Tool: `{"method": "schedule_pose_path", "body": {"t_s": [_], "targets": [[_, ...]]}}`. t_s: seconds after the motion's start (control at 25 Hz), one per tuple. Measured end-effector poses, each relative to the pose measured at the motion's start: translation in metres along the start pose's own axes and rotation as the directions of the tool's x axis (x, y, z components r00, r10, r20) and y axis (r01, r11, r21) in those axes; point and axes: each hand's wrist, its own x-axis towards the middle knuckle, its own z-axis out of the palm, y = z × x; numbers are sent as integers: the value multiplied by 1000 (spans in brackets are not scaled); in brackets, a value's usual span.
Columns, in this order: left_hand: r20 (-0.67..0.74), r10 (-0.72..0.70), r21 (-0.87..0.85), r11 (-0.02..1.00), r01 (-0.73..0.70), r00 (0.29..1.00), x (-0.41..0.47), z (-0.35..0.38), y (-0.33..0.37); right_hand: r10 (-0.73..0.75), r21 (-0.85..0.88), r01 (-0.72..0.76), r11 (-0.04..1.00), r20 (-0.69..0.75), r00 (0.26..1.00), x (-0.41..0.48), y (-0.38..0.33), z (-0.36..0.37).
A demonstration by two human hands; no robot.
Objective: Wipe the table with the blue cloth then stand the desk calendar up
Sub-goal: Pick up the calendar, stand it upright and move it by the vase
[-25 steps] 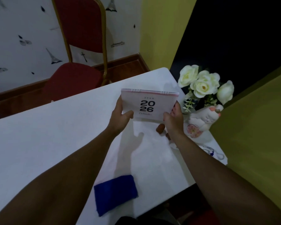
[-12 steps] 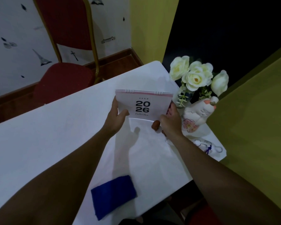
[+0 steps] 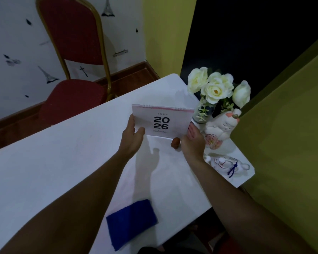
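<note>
The desk calendar [image 3: 162,121], white with a pink top strip and "2026" printed on its front, is upright over the white table [image 3: 62,153]. My left hand [image 3: 131,138] grips its left edge, thumb on the front. My right hand [image 3: 192,142] holds the lower right corner, with the thumb below the front page at the flap of the base. The folded blue cloth [image 3: 130,223] lies flat near the table's front edge, beside my left forearm and apart from both hands.
A vase of white flowers [image 3: 218,90] stands at the table's far right, just beyond the calendar. A ceramic cat figure [image 3: 221,131] and a small white figurine [image 3: 228,165] sit beside my right hand. A red chair [image 3: 70,88] stands behind the table.
The calendar has come down a little toward the table in both hands. My right thumb has shifted below the front page. The cloth has not moved.
</note>
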Motion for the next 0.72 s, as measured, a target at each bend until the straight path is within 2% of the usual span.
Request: {"method": "schedule_pose_path", "body": {"t_s": [0.16, 0.4, 0.72], "targets": [[54, 7, 12, 1000, -8, 999, 7, 7, 10, 15, 86, -12, 996, -32, 999, -1, 2, -9], [90, 15, 33, 999, -18, 996, 15, 21, 20, 12, 41, -8, 999, -96, 995, -2, 8, -17], [100, 26, 46, 998, -31, 995, 23, 25, 18, 21, 71, -15, 997, -81, 996, -9, 5, -14]]}}
